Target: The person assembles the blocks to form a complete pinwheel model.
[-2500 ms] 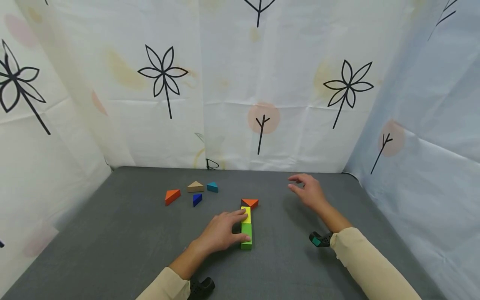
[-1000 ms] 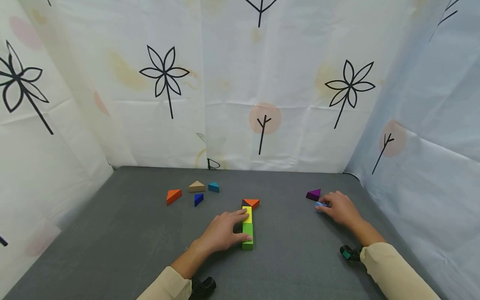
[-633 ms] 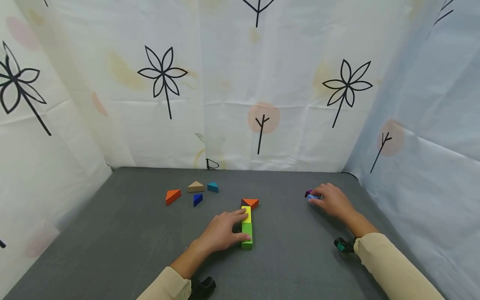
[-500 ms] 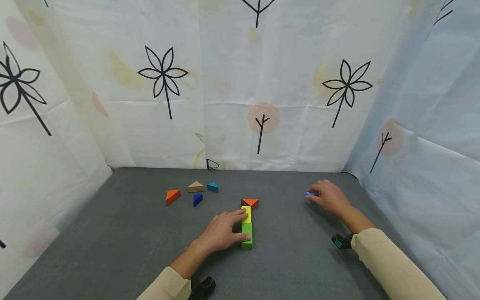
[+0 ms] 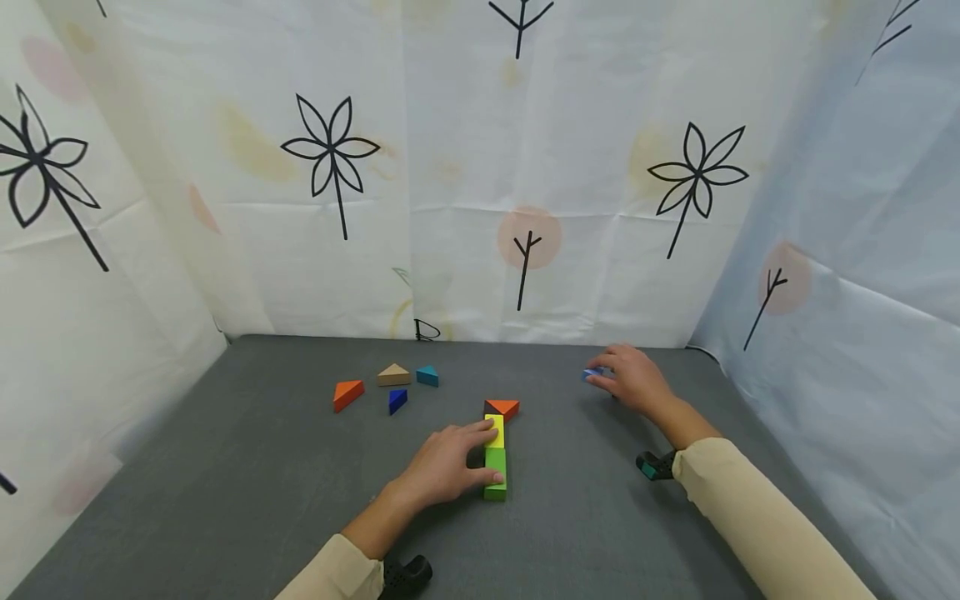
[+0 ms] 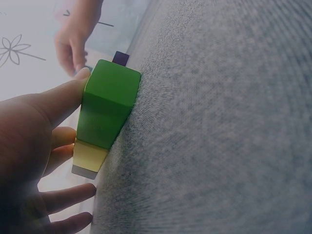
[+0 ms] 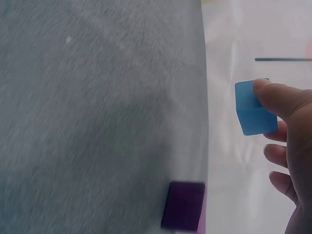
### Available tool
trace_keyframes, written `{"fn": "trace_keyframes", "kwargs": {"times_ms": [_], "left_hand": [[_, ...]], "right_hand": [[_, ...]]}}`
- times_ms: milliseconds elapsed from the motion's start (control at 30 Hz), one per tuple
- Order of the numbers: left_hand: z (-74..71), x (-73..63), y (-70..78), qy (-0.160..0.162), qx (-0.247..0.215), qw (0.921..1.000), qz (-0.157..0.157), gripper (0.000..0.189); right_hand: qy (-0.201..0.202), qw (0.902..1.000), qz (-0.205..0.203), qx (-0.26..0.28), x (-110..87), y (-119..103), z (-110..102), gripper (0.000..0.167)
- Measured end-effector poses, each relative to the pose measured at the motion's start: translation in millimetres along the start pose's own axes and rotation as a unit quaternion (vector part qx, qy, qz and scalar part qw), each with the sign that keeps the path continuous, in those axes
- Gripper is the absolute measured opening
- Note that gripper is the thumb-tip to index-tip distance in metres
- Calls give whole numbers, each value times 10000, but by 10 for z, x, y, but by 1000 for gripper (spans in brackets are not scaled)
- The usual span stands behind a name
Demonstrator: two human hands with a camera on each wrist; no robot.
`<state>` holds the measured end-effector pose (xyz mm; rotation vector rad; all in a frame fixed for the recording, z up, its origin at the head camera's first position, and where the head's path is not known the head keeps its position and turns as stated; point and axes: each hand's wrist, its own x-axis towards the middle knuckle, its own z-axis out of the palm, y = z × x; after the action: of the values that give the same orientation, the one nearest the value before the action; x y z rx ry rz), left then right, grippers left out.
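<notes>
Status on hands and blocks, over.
Right hand pinching blue block, raised off table. Left hand touching green block, yellow block. Possible obstacle: purple block, near right hand.

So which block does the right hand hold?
The light blue block, pinched by the right hand; the purple block lies loose, while the left hand touches the green block.

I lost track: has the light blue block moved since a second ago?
Yes, the light blue block is further left, nearer the unmoved yellow block.
</notes>
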<state>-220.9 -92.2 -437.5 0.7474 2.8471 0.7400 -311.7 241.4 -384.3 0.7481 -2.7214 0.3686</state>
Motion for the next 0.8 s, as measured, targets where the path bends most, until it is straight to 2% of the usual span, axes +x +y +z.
{"fn": "trace_keyframes", "kwargs": {"times_ms": [333,800], "left_hand": [[0,4,-10,-19,-11,10000,6,70],[-6,14,-10,-75,-35,10000,-55,71]], "right_hand": [[115,9996,-210,123,206,-173,82,15],[-171,9989,21,434,416,-404,326,16]]}}
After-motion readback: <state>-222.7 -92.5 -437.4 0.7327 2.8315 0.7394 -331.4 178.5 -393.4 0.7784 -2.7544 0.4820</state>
